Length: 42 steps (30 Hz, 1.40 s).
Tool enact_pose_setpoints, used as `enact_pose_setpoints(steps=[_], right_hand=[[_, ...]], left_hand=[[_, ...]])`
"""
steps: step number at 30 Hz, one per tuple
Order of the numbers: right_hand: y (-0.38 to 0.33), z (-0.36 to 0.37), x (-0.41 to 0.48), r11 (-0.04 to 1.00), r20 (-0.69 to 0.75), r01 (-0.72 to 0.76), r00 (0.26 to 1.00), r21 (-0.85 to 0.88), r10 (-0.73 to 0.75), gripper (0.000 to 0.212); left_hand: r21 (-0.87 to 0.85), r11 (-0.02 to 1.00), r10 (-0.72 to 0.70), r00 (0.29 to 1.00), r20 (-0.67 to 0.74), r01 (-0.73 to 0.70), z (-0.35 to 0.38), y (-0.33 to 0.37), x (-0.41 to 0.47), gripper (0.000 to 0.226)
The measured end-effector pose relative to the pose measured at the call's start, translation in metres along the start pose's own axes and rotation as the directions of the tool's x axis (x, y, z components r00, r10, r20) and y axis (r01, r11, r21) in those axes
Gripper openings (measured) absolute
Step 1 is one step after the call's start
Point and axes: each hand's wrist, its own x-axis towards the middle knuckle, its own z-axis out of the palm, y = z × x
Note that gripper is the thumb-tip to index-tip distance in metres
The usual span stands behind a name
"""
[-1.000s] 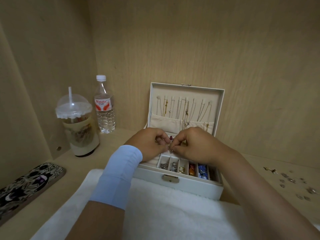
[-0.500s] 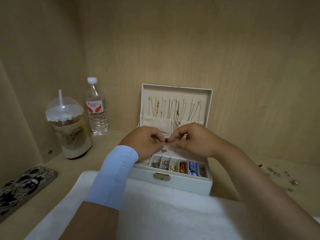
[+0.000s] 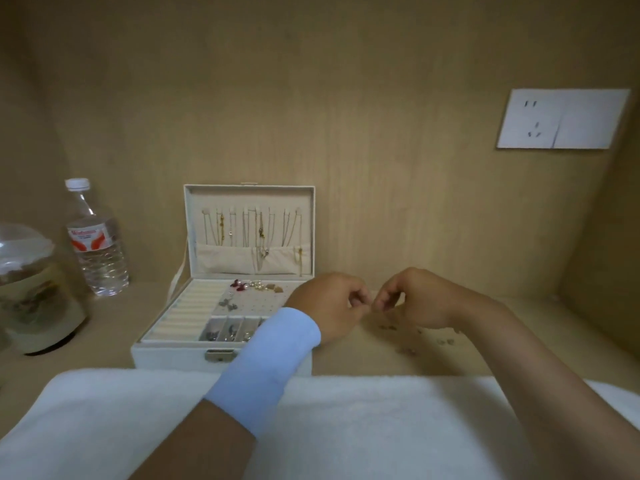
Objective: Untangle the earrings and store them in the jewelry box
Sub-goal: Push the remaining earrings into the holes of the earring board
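- Working a tangle just right of the jewelry box (image 3: 221, 358): left hand (image 3: 329, 303) and right hand (image 3: 419, 299) hover low over the table (image 3: 363, 358), fingers curled, thumb and forefinger tips almost meeting.
- A pale speck sits between the tips. I judge both hands pinch one earring (image 3: 372, 302), but it is too small to confirm.
- To do this well, I would keep the pinches light and turn the hooks free rather than pull. Staying low means a dropped piece lands close by.
- Loose earrings (image 3: 388, 327) lie scattered on the table under and right of the hands.
- Stored earrings (image 3: 256, 287) lie on the far panel of the open box.
- Surface: pale wood, with a white towel (image 3: 346, 427) along the near edge. There is a blue wristband (image 3: 266, 362) on the left wrist.
- Room: a wood-panelled alcove. A water bottle (image 3: 97, 251) and a domed cup (image 3: 31, 289) stand at far left, and a socket plate (image 3: 561, 119) is on the far wall, upper right.
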Motion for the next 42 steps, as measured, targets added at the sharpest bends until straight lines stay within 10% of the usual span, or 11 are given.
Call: enact_pose_setpoints(steps=[14, 26, 42], right_hand=[[0.038, 0.005, -0.008, 0.990, 0.217, -0.138, 0.966, -0.039, 0.143, 0.019], [0.041, -0.010, -0.018, 0.952, 0.044, -0.121, 0.993, 0.283, 0.113, 0.015], [0.018, -0.006, -0.008, 0.623, -0.167, 0.017, 0.969, 0.782, 0.183, 0.010]], left_hand=[[-0.001, 0.991, -0.130, 0.957, 0.260, 0.135, 0.065, 0.025, 0.022, 0.006], [-0.186, 0.975, -0.103, 0.989, 0.103, 0.121, 0.062, 0.015, 0.022, 0.007], [-0.656, 0.750, -0.207, 0.972, -0.115, 0.082, 0.024, 0.012, 0.026, 0.010]])
